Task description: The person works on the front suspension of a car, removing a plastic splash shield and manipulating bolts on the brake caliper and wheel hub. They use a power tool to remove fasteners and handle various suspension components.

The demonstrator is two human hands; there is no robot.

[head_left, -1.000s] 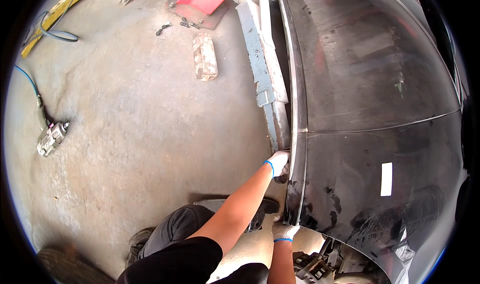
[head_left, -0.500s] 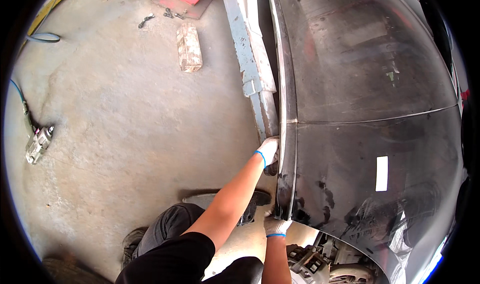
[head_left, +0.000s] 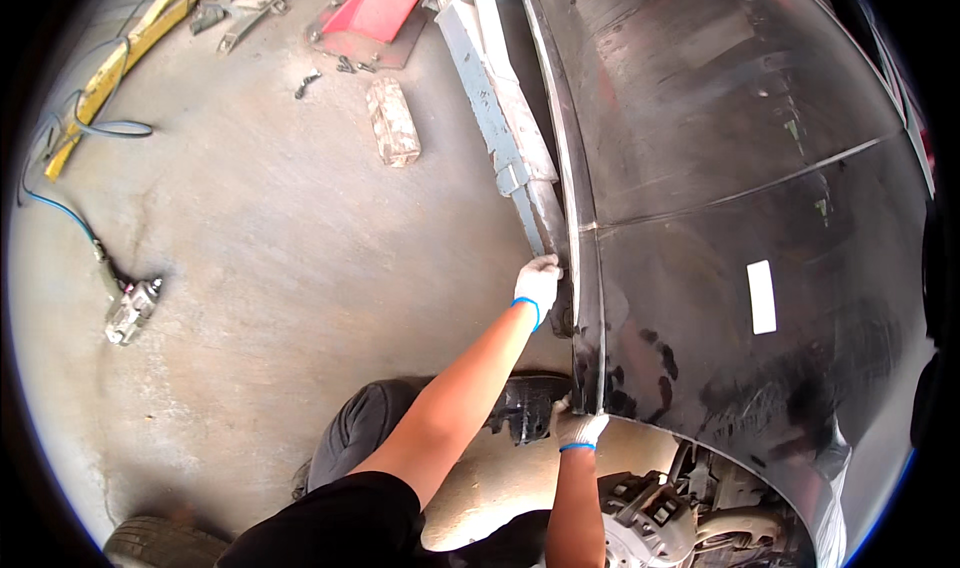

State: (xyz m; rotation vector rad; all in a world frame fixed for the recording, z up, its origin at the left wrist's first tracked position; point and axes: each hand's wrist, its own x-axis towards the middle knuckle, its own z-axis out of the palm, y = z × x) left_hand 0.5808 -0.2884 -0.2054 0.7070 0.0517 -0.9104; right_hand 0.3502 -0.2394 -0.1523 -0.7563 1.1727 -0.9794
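My left hand (head_left: 538,286), in a white glove with blue cuff, is closed at the narrow gap between a worn blue-grey metal beam (head_left: 498,128) and the dark car's sill (head_left: 585,298); what its fingers hold is hidden. My right hand (head_left: 578,428), gloved alike, grips the rear-most visible lower corner of the dark body panel (head_left: 690,348), where the wheel arch begins. Under that arch a brake disc and caliper (head_left: 645,518) are exposed. A dark, ragged piece (head_left: 525,408) lies low between my knee and the panel.
On the concrete floor (head_left: 280,228) are an impact wrench (head_left: 132,310) on a hose, a wooden block (head_left: 392,121), small metal parts (head_left: 305,85), a yellow bar (head_left: 105,83) and a red stand (head_left: 380,3). A tire (head_left: 160,543) lies at lower left.
The view has shifted, bringing more of the yellow bar and hose into sight. My left hand has turned slightly at the gap; my right hand keeps its hold on the panel corner.
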